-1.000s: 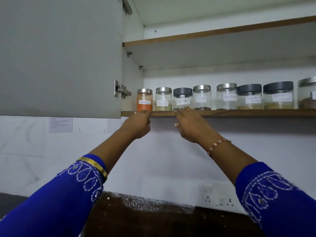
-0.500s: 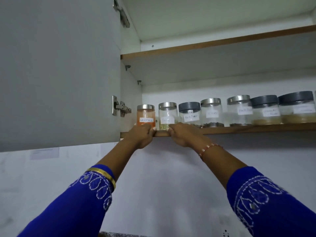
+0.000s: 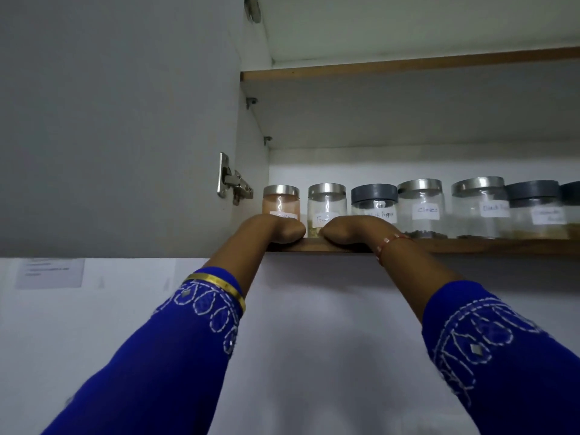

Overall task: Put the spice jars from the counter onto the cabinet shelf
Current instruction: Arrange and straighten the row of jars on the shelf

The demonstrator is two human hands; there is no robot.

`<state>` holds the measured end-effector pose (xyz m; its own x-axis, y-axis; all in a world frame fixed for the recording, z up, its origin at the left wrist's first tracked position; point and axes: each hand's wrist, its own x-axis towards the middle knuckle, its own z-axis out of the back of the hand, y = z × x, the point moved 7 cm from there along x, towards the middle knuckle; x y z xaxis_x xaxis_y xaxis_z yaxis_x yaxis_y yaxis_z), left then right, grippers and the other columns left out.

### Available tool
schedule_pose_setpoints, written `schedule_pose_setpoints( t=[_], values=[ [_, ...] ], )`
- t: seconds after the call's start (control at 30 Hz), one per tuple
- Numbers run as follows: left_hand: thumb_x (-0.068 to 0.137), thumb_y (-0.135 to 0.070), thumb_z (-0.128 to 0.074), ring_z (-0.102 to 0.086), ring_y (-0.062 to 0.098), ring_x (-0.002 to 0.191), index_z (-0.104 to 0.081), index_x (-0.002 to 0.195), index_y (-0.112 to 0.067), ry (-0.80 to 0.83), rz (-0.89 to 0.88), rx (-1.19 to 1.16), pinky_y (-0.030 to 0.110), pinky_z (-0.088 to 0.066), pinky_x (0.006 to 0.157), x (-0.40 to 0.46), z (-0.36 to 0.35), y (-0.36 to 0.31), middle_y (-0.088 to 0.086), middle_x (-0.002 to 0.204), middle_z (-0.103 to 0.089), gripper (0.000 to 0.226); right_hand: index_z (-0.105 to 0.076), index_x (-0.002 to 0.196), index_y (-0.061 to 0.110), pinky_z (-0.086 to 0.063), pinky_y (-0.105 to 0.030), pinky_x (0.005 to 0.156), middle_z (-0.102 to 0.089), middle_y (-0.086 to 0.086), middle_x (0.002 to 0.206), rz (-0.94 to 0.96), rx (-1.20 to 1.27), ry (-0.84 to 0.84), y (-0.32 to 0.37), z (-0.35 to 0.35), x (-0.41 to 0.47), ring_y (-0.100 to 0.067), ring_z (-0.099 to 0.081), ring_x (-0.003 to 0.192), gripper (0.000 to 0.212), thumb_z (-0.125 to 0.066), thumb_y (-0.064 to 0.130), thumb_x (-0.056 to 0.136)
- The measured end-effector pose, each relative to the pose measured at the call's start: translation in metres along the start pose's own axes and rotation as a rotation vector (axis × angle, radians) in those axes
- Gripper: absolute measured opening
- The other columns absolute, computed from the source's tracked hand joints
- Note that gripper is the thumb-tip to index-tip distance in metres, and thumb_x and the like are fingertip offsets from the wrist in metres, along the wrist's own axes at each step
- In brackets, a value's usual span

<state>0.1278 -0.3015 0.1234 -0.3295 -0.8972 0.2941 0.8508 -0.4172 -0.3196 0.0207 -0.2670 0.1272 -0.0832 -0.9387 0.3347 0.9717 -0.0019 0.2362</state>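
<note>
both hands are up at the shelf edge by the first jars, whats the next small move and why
Probably draw both hands back off the wooden shelf. The left hand and right hand rest on its front edge, apparently holding nothing, and the orange-filled steel-lidded jar and its neighbours already stand in a row.

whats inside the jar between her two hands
The clear jar with the steel lid holds a low layer of pale yellowish-green spice at the bottom; above that it looks empty. The left hand and right hand cover the lower corners, and its label is partly hidden.
</note>
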Motion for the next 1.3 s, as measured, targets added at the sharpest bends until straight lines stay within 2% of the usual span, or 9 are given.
schedule_pose_setpoints(
  t=[0.17, 0.3, 0.5, 0.67, 0.77, 0.9, 1.03, 1.13, 1.3],
  values=[
    [0.09, -0.014, -0.036, -0.046, 0.019, 0.07, -0.047, 0.077, -0.013, 0.009, -0.021, -0.019, 0.029, -0.037, 0.065, 0.01, 0.002, -0.005, 0.01, 0.084, -0.051, 0.017, -0.05, 0.095, 0.011, -0.038, -0.025, 0.064, -0.051, -0.018, 0.115, 0.02, -0.076, 0.105, 0.0, -0.003, 0.012, -0.02, -0.047, 0.087, 0.018, -0.032, 0.01, 0.099],
    [0.094, -0.004, -0.032, -0.037, 0.012, 0.061, -0.04, 0.066, -0.013, 0.06, -0.005, 0.027, 0.021, -0.031, 0.054, 0.017, -0.004, -0.006, 0.004, 0.072, -0.041, 0.03, -0.051, 0.125, -0.003, -0.034, -0.019, 0.056, -0.048, -0.014, 0.109, -0.005, -0.118, 0.157, -0.002, -0.01, 0.033, -0.016, -0.045, 0.065, 0.032, -0.036, 0.005, 0.098],
    [0.098, -0.012, -0.033, -0.036, 0.011, 0.06, -0.036, 0.066, -0.014, -0.034, 0.008, 0.049, 0.019, -0.03, 0.056, 0.035, 0.002, 0.0, 0.004, 0.07, -0.039, 0.032, -0.054, 0.112, 0.005, -0.05, -0.021, 0.058, -0.051, -0.008, 0.103, -0.111, 0.028, 0.017, -0.028, -0.006, 0.098, -0.019, -0.048, 0.068, 0.041, -0.056, 0.025, 0.076],
    [0.097, -0.019, -0.039, -0.038, 0.015, 0.062, -0.038, 0.065, -0.014, -0.026, 0.018, 0.076, 0.024, -0.035, 0.063, 0.044, 0.0, 0.004, 0.007, 0.072, -0.04, 0.033, -0.054, 0.102, 0.012, -0.046, -0.041, 0.099, -0.056, -0.012, 0.101, -0.158, -0.054, 0.026, -0.024, -0.007, 0.101, -0.032, -0.056, 0.103, 0.032, -0.061, 0.028, 0.075],
    [0.093, -0.013, -0.039, -0.049, 0.02, 0.082, -0.047, 0.078, -0.015, 0.023, 0.027, 0.161, 0.033, -0.04, 0.087, 0.048, -0.001, 0.007, 0.009, 0.096, -0.05, 0.017, -0.059, 0.101, 0.012, -0.049, -0.044, 0.094, -0.062, -0.011, 0.105, -0.185, -0.179, -0.006, -0.04, -0.009, 0.145, -0.031, -0.06, 0.099, 0.028, -0.06, 0.03, 0.08],
    [0.095, -0.011, -0.037, -0.048, 0.019, 0.078, -0.052, 0.104, -0.004, 0.033, -0.023, 0.151, 0.034, -0.039, 0.086, 0.043, -0.003, 0.001, 0.009, 0.089, -0.053, 0.018, -0.063, 0.113, 0.014, -0.051, -0.038, 0.091, -0.062, -0.013, 0.12, -0.269, -0.265, 0.084, -0.088, -0.024, 0.248, -0.024, -0.063, 0.097, 0.042, -0.074, 0.03, 0.075],
    [0.097, -0.016, -0.04, -0.039, 0.015, 0.064, -0.047, 0.076, -0.011, -0.039, -0.026, 0.029, 0.027, -0.036, 0.066, 0.041, 0.0, 0.003, 0.006, 0.074, -0.042, 0.023, -0.061, 0.117, 0.009, -0.046, -0.041, 0.1, -0.061, -0.014, 0.12, -0.252, -0.17, 0.075, -0.064, -0.02, 0.182, -0.029, -0.06, 0.109, 0.041, -0.066, 0.031, 0.082],
    [0.097, -0.008, -0.035, -0.039, 0.012, 0.065, -0.053, 0.113, -0.001, 0.027, -0.074, 0.048, 0.027, -0.037, 0.074, 0.04, -0.006, -0.001, 0.006, 0.078, -0.045, 0.025, -0.063, 0.11, 0.009, -0.045, -0.045, 0.101, -0.064, -0.015, 0.116, -0.238, -0.082, 0.073, -0.049, -0.018, 0.135, -0.032, -0.061, 0.105, 0.04, -0.058, 0.034, 0.079],
    [0.096, -0.018, -0.042, -0.056, 0.023, 0.091, -0.055, 0.119, -0.008, -0.075, -0.025, 0.003, 0.038, -0.04, 0.1, 0.039, -0.003, 0.0, 0.017, 0.115, -0.059, 0.028, -0.061, 0.095, 0.007, -0.043, -0.03, 0.085, -0.06, -0.016, 0.11, -0.104, -0.019, 0.019, -0.018, -0.01, 0.064, -0.026, -0.055, 0.093, 0.017, -0.048, 0.016, 0.089]
  ],
)
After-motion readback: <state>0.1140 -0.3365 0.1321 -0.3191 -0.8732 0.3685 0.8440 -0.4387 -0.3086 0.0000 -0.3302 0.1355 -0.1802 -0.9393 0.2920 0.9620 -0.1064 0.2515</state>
